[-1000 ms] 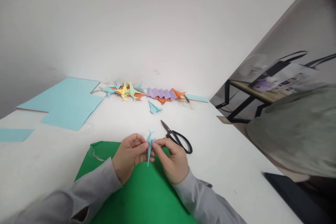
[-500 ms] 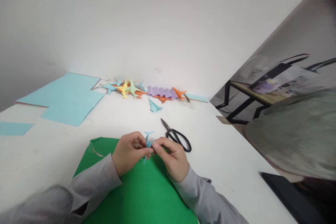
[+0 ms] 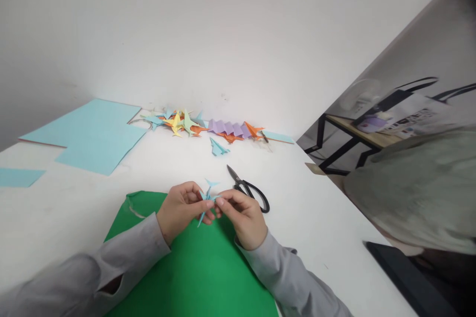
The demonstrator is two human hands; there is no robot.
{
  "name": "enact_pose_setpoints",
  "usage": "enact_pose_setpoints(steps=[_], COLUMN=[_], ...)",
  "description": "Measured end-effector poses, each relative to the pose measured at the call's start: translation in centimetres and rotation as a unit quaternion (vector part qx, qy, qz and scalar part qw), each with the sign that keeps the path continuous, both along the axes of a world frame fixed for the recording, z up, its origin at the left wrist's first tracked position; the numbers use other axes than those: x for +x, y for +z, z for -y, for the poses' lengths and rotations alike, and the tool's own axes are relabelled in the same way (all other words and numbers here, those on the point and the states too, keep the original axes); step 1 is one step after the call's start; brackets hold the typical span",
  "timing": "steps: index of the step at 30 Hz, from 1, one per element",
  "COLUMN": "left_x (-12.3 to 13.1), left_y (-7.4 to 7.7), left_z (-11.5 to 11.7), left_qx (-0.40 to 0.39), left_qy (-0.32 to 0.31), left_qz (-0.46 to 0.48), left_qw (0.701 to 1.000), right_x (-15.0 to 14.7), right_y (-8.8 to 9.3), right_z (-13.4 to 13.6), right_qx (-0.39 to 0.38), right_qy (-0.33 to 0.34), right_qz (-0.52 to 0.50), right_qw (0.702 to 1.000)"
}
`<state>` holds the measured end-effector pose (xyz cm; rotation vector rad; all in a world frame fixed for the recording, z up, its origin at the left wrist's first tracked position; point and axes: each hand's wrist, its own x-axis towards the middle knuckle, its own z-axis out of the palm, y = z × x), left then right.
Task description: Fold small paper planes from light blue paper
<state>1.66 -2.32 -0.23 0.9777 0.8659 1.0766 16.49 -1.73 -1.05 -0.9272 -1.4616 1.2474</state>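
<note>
My left hand (image 3: pixel 181 209) and my right hand (image 3: pixel 240 216) meet above a green paper sheet (image 3: pixel 193 267) and both pinch a small light-blue folded paper plane (image 3: pixel 207 196). Its pointed nose slants down to the left below my fingers, and its tail fins stick up above them. Black scissors (image 3: pixel 248 189) lie shut on the white table (image 3: pixel 67 223) just right of my right hand.
Large light-blue paper sheets (image 3: pixel 92 136) lie at the left. A row of coloured folded paper planes (image 3: pixel 178 124) and a purple pleated paper strip (image 3: pixel 226 129) runs along the wall, with one blue plane (image 3: pixel 217 147) in front. A person in a grey-green top (image 3: pixel 416 188) sits at the right.
My two hands have turned the small blue plane, so its nose now slants further left. The view has shifted slightly; the scissors and papers lie as before.
</note>
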Motion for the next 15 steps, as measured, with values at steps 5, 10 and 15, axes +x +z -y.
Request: enact_pose_setpoints(steps=[5, 10, 15], left_x=[-0.03, 0.11, 0.42], left_y=[0.10, 0.25, -0.25], left_z=[0.15, 0.14, 0.36], left_qx=[-0.011, -0.014, 0.036], left_qy=[-0.003, 0.006, 0.018], left_qz=[0.009, 0.004, -0.070], left_qw=[1.000, 1.000, 0.997], right_x=[-0.05, -0.10, -0.07], right_y=[-0.21, 0.06, 0.30], right_z=[-0.06, 0.06, 0.31], right_qx=[0.004, 0.007, 0.049], right_qy=[-0.009, -0.013, -0.022], right_qz=[0.004, 0.019, 0.091], right_qw=[1.000, 1.000, 0.994])
